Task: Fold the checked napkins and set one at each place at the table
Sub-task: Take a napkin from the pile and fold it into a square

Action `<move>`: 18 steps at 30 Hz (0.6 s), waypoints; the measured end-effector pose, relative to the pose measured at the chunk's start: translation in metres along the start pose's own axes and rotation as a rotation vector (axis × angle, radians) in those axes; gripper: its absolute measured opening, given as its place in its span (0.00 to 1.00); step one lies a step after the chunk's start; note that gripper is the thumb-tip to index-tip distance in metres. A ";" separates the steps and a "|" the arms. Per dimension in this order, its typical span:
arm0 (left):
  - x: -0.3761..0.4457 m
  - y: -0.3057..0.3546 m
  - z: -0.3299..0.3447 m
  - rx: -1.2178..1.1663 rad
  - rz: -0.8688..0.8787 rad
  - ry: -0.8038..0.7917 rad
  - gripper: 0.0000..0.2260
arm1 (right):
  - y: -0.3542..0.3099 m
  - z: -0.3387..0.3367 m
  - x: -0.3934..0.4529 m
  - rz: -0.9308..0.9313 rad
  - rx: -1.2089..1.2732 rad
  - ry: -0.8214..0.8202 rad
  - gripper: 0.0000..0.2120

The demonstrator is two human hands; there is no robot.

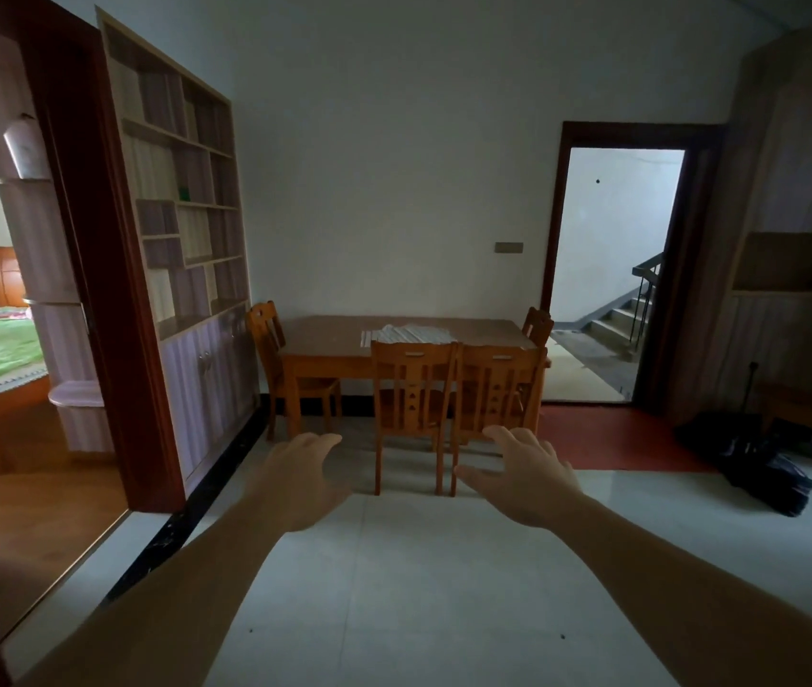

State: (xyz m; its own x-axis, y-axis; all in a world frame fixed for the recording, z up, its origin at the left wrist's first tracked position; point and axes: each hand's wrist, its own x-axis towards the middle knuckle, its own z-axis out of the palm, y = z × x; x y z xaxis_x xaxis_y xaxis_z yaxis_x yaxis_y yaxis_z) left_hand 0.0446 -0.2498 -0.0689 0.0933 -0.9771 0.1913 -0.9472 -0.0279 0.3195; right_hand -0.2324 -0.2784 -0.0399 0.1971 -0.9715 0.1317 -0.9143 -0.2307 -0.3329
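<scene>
Left hand: the bare left hand (300,480) is stretched forward over the pale tiled floor (418,587), palm down, fingers relaxed and slightly apart, holding nothing.
Right hand: the bare right hand (525,476) reaches forward alongside it, fingers spread, thumb out to the side, holding nothing.
Napkins: the pale checked cloth napkins (411,334) lie in a loose pile on the far table, towards its right half, well apart from both hands.
Table: the brown rectangular wooden table (324,339) stands against the white wall.
Chairs: four orange-brown wooden chairs (413,389) stand around it, two at the near side, one at each end.
Surroundings: a tall striped bookcase (185,215) stands to the left; an open doorway (617,270) to the right shows stairs.
</scene>
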 end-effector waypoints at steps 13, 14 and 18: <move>0.250 -0.034 0.031 -0.061 -0.023 -0.022 0.33 | 0.004 0.027 0.253 0.000 0.010 -0.035 0.35; 0.270 -0.033 0.037 -0.058 -0.024 -0.021 0.33 | 0.009 0.031 0.273 -0.006 0.013 -0.033 0.35; 0.356 -0.030 0.060 -0.020 -0.056 -0.030 0.33 | 0.036 0.046 0.366 -0.017 0.021 -0.021 0.36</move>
State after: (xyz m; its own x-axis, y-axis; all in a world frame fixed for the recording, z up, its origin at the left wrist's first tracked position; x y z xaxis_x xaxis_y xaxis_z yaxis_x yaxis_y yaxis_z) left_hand 0.0883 -0.6096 -0.0658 0.1362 -0.9800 0.1449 -0.9344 -0.0785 0.3475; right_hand -0.1769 -0.6445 -0.0465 0.2206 -0.9682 0.1179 -0.9032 -0.2484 -0.3501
